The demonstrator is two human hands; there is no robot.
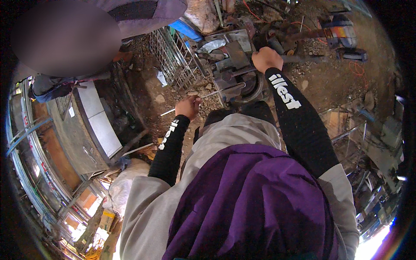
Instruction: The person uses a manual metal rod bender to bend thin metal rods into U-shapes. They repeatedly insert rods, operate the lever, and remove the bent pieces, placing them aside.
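Observation:
My left hand (188,107) is closed around a thin pale metal rod (220,91). One end of the rod sticks out to the left of my fist. Its other end reaches right, over a dark metal machine (224,81) with a round, curved part (255,92) in front of my knees. My right hand (268,60) makes a fist at the machine's far right side. What lies inside that fist is hidden, though it looks like part of the machine. Flat metal plates (237,55) rest on the machine's far side.
A metal grid (170,54) leans beyond my left hand. Another person (145,15) is close at the far left, near a wooden cabinet (71,125). Power tools (342,32) and an orange cord (359,71) lie on the dirt at right. A metal frame (350,132) stands nearer.

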